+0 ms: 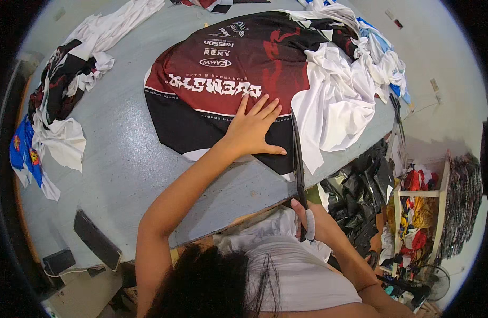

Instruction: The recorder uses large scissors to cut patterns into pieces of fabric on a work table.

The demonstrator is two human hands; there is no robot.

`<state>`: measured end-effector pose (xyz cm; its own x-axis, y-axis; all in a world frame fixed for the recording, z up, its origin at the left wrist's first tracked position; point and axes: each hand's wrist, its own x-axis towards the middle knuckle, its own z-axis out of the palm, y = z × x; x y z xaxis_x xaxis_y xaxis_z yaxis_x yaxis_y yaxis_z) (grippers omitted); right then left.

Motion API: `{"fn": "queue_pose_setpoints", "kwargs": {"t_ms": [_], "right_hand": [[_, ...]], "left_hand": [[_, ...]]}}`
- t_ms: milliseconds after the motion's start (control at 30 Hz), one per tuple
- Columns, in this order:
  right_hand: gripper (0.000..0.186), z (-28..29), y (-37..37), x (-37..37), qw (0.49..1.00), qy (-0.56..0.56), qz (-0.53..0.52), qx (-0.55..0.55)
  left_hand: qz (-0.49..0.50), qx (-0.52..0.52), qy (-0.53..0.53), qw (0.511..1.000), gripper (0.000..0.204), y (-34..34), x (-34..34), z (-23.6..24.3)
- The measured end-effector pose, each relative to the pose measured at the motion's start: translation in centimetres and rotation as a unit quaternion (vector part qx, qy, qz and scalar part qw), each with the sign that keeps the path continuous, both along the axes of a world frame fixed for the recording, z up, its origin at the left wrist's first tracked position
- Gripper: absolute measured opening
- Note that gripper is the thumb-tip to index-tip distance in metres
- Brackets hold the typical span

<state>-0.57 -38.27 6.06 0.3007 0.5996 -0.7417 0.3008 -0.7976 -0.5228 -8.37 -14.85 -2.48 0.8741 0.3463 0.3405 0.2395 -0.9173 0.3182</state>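
A printed maroon and black fabric piece (222, 90) with white lettering lies spread on the table. My left hand (253, 127) rests flat on it near its near edge, fingers spread and thumb out to the right. At the table's front edge, my right hand (319, 222) grips the handles of long dark scissors (297, 159). The blades point away from me along the right side of the black section, between it and crumpled white fabric (336, 100). I cannot tell how far apart the blades are.
On the grey table (127, 153), a heap of mixed fabric scraps (61, 79) lies left, and more bundled cloth (379, 58) far right. A black phone-like slab (97, 239) sits front left. Black plastic (360, 196), a shelf of cloth (419, 206) and a fan (432, 281) stand right.
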Motion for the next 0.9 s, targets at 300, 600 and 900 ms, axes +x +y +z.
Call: {"fn": "queue_pose_setpoints", "kwargs": {"t_ms": [300, 600, 900], "right_hand": [[0.054, -0.4, -0.5, 0.1, 0.999, 0.023, -0.028, 0.018], [0.04, -2.1, -3.5, -0.2, 0.78, 0.561, -0.249, 0.121], [0.042, -2.0, -4.7, 3.0, 0.766, 0.525, -0.32, 0.188]], "left_hand": [[0.002, 0.003, 0.03, 1.0, 0.103, -0.2, -0.2, 0.7], [0.082, -0.006, -0.097, 0.992, 0.043, 5.8, -2.5, 2.6], [0.293, 0.058, 0.003, 0.954, 0.065, 12.9, -12.8, 0.9]]}}
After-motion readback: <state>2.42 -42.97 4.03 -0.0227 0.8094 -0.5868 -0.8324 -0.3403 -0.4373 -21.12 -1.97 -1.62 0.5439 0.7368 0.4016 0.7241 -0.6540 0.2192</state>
